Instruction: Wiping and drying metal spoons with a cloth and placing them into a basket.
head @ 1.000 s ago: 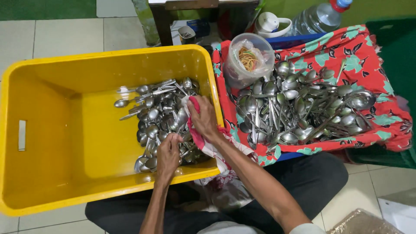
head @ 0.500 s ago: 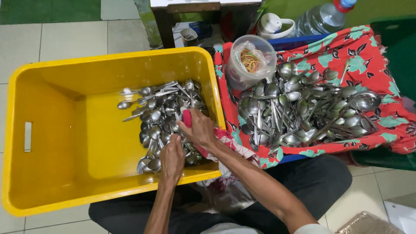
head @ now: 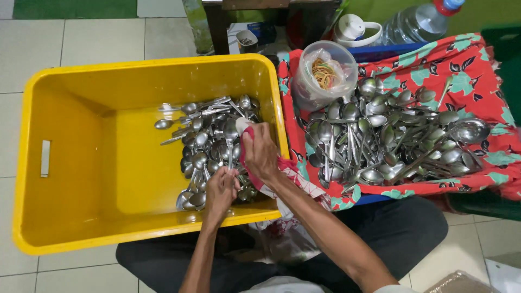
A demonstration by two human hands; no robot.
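My left hand [head: 220,190] grips the handle of a steel spoon [head: 230,142] that stands over the pile of spoons [head: 209,141] in the yellow plastic crate [head: 81,152]. My right hand [head: 261,153] holds a red and white cloth [head: 247,142] against the spoon's bowl. Both hands hover at the crate's right inner side, close to its wall. To the right, a second heap of spoons [head: 391,135] lies on a red flowered cloth [head: 461,70].
A clear plastic tub with rubber bands [head: 321,73] stands at the heap's far left corner. Behind it are a large water bottle [head: 418,23], a white lidded jug [head: 355,30] and a dark wooden furniture leg [head: 217,27]. Tiled floor [head: 70,38] surrounds the crate.
Both hands stayed over the crate's spoon pile. The right hand with the cloth has slid a little along the spoon held by the left hand.
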